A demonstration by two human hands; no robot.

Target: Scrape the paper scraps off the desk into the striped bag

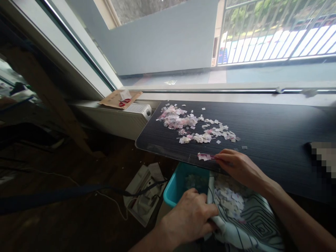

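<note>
Several small pink and white paper scraps (194, 127) lie scattered over the dark table (275, 133). My right hand (237, 167) rests flat at the table's near edge, fingers stretched out and touching a small clump of scraps (204, 157). Below the edge, my left hand (190, 217) is closed on a fold of pale patterned cloth (249, 224) that has paper scraps lying on it. A teal plastic bin (178, 183) sits just under the table edge beside my left hand, with scraps inside.
A white radiator unit (138, 109) stands left of the table, with a piece of cardboard and red scissors (123, 102) on the sill. A grey bag and a dark cable (143, 196) lie on the brown floor. The window runs behind the table.
</note>
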